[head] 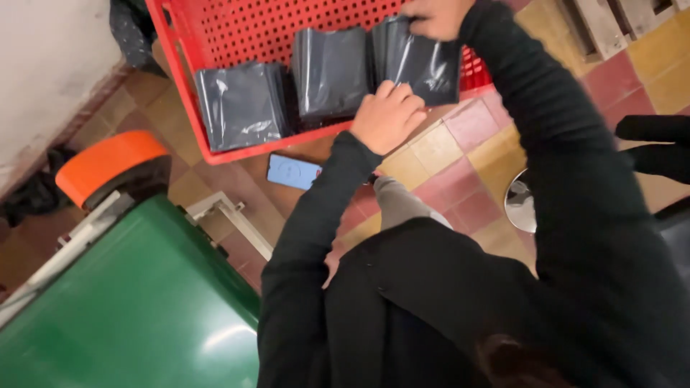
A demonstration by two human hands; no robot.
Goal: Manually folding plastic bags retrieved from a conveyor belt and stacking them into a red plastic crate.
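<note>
Red crate holds three dark bag stacks; both hands' fingers grip the rightmost stack, left hand below, right hand above, seemingly mid-placement.

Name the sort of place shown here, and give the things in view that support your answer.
Probably a packing or storage workroom: a red crate holds stacks of grey bags that both hands sort, beside a green machine on a worn tiled floor.
</note>
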